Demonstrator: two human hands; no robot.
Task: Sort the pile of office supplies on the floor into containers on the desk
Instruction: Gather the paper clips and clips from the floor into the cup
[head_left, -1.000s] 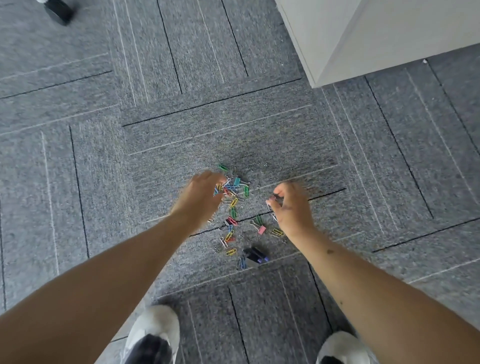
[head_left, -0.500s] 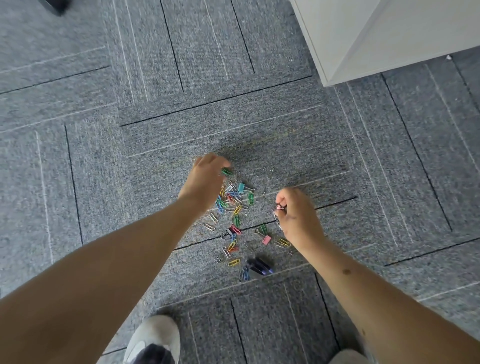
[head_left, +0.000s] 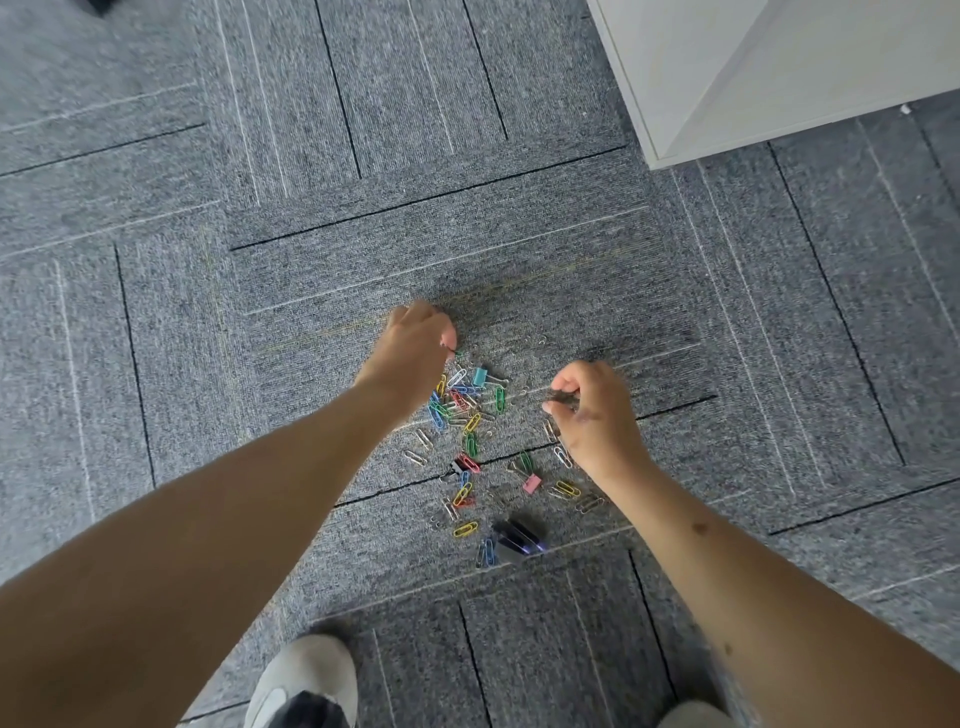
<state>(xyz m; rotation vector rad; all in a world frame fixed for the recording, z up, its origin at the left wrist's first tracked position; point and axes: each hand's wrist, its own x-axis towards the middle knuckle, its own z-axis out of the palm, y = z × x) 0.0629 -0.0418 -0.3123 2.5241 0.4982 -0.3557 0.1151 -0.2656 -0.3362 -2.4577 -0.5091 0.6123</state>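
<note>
Grey carpet floor (head_left: 519, 234) carries everything. The white desk panel (head_left: 753, 78) stands well beyond the pile, far-right. No containers in view.

The pile of paper clips (head_left: 467, 410) is loosely scattered and runs roughly away from you, denser at its far end. Both of your hands are down at it, one on each flank.

Your left hand (head_left: 415, 348) is at the pile's far-left edge, fingers curled, tips pinching what looks like a green paper clip (head_left: 457, 353) at the pile's far end. Your right hand (head_left: 592, 410) is at the pile's right edge, also curled tight, thumb and fingers closed on a small dark item (head_left: 561, 397). It's too blurred to say whether that's clips or something else.

The dark purple-black object (head_left: 517, 538) at the pile's near edge lies long axis left-right, slightly skewed. Your right hand is nearer to it.

The teal binder clip (head_left: 479, 376) at the far end sits just beside your left hand, so take it with that one. The black binder clip (head_left: 456, 466) is mid-pile, and the pink binder clip (head_left: 532, 484) sits near-right, just under your right wrist.

My read: you're early in the task, with most of the pile not yet collected. Both grips are narrow and loaded, so they have little room for more.
</note>
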